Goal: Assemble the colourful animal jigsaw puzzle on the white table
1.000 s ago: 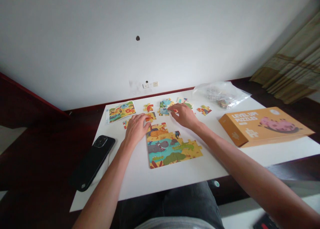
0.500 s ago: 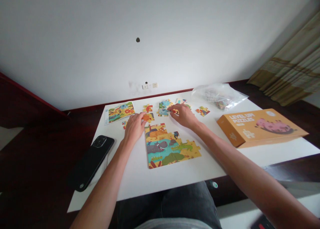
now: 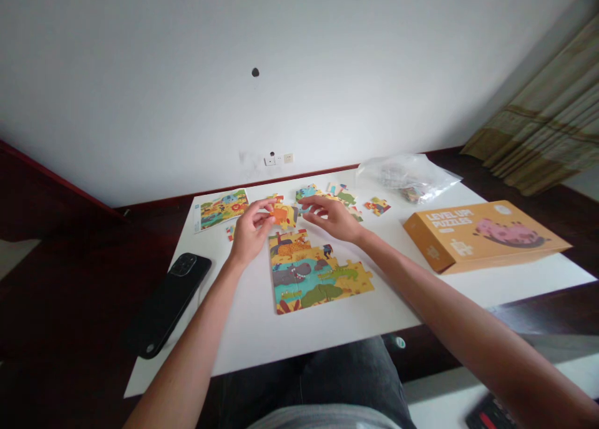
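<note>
My left hand (image 3: 253, 228) is closed in a pinch on a puzzle piece (image 3: 284, 216) with an orange animal on yellow, held tilted up above the table. Close to that piece's right edge is my right hand (image 3: 333, 220), its fingers slightly apart; whether they touch the piece I cannot tell. Just in front of both hands lies a partly joined jigsaw puzzle (image 3: 311, 282) showing a hippo, crocodiles and a leopard. Some joined blue pieces (image 3: 306, 192) are partly hidden behind my right hand.
A picture card (image 3: 219, 209) lies at the back left. Loose pieces, one with a lion-like figure (image 3: 377, 205), lie to the right of my hand. Farther right are a clear plastic bag (image 3: 407, 176) and an orange puzzle box (image 3: 486, 232). A black phone (image 3: 175, 304) rests at the left edge.
My left hand has lifted the orange animal piece and tilted it up. My right hand has moved left from the blue pieces toward it, its fingers opening.
</note>
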`<state>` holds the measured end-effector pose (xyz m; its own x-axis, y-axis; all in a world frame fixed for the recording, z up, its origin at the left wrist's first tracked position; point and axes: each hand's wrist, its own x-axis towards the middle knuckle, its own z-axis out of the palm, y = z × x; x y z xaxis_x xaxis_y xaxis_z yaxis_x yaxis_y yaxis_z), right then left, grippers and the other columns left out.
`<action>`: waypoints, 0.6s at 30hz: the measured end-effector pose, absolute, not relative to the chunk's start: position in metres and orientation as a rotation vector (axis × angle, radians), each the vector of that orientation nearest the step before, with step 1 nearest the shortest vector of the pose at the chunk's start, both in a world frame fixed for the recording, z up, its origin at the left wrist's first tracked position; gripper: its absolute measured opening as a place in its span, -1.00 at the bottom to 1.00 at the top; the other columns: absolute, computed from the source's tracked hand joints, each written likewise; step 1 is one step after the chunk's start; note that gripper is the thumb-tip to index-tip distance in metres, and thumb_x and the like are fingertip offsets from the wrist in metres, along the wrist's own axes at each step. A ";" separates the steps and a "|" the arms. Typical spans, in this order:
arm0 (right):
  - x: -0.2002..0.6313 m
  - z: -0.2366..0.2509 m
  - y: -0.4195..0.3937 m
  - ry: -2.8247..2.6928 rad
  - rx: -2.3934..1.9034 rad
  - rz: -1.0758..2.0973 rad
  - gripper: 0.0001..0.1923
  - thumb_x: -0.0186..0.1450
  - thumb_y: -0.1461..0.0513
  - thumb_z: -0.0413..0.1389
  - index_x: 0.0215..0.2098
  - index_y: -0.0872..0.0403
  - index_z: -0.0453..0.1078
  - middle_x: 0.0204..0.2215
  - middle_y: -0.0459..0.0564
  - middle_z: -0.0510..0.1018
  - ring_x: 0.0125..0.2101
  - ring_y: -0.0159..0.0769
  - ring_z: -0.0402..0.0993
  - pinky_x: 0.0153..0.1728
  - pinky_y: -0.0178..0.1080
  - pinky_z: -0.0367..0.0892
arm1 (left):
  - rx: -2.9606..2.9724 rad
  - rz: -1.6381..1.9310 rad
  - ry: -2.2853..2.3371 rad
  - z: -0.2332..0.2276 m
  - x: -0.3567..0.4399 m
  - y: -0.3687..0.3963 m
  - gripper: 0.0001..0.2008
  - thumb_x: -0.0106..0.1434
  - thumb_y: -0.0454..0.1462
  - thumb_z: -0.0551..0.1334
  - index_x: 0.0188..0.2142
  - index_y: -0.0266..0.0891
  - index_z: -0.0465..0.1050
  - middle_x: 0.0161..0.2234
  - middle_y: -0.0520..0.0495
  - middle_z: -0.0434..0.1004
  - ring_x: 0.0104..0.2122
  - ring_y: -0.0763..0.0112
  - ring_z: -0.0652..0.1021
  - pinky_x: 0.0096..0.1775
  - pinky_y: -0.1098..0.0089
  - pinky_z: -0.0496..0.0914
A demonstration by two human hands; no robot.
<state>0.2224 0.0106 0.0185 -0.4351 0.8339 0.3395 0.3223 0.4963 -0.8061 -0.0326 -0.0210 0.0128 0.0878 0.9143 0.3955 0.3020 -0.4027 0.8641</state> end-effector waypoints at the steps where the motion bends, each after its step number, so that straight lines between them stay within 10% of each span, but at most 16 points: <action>1: 0.221 0.018 0.009 -1.953 -0.907 0.955 -0.56 0.40 0.05 0.20 0.18 0.05 0.49 0.01 0.11 0.63 -0.17 -0.21 0.61 -0.13 -0.16 0.54 | 1.755 1.319 1.156 0.014 -0.030 -0.022 -0.65 0.31 -0.32 0.29 0.09 -0.14 0.50 -0.01 -0.09 0.54 -0.22 0.43 0.62 -0.09 0.38 0.54; 8: 0.216 0.013 0.007 -1.994 -0.840 1.140 -0.48 0.36 0.09 0.23 0.25 0.06 0.41 -0.35 -0.08 0.60 -0.51 -0.39 0.40 -0.49 -0.32 0.34 | 1.879 1.216 1.085 0.015 -0.013 -0.035 -0.65 0.36 -0.32 0.28 0.13 -0.12 0.50 0.09 -0.12 0.52 -0.20 0.42 0.62 -0.07 0.34 0.56; 18: 0.300 0.037 0.047 -1.782 -1.497 0.117 -0.56 0.38 0.34 -0.05 0.12 0.09 0.51 -0.12 0.12 0.68 -0.20 -0.16 0.57 -0.08 -0.16 0.40 | 2.442 0.728 1.077 0.016 -0.008 -0.044 -0.76 0.37 -0.20 0.35 0.01 -0.04 0.64 0.04 -0.10 0.58 0.06 0.15 0.51 0.14 0.07 0.44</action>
